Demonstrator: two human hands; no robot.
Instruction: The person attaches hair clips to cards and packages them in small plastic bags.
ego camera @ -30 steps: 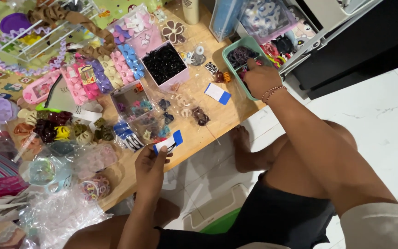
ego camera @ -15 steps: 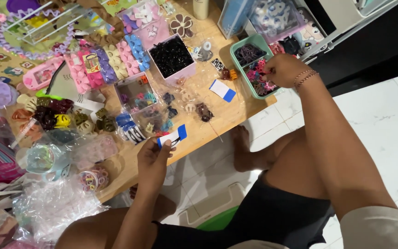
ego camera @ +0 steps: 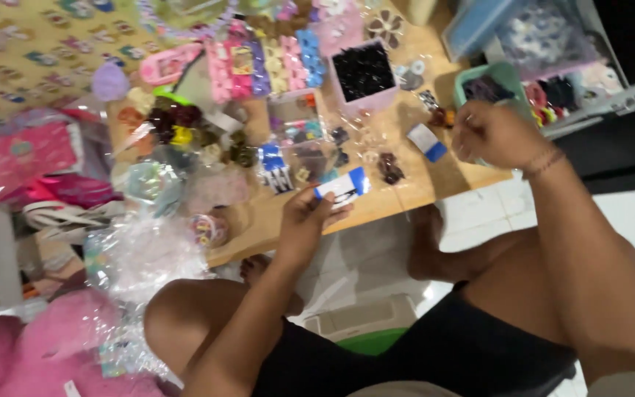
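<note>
Counter [ego camera: 406, 198]: low wooden top, crowded with small trinkets, bags and boxes; edge runs just above the bent knees.
Patterned cloth [ego camera: 31, 51]: yellow, printed all over, spread at the far left beyond the counter.
Crinkled plastic wrap [ego camera: 148, 257]: clear, heaped at the near left corner of the counter, next to pink fluffy stuff.
Green basket [ego camera: 505, 77]: at the far right of the counter, half hidden behind the right hand, dark and coloured pieces inside (too blurred to tell apart).
Pink box [ego camera: 365, 73]: square, filled with small black pieces, set near the middle of the far side.
Right hand [ego camera: 494, 136]: curled into a loose fist above the right end of the counter, just in front of the green basket, bracelet at the wrist; cannot tell whether anything is pinched inside.
Left hand [ego camera: 306, 220]: fingers clamped on the white and blue card, held at the near edge of the counter.
White and blue card [ego camera: 343, 187]: small, flat, blue at one end, something dark on its face, gripped by its lower side.
Second card [ego camera: 428, 141]: same white and blue, lying loose on the counter, left of the right hand.
</note>
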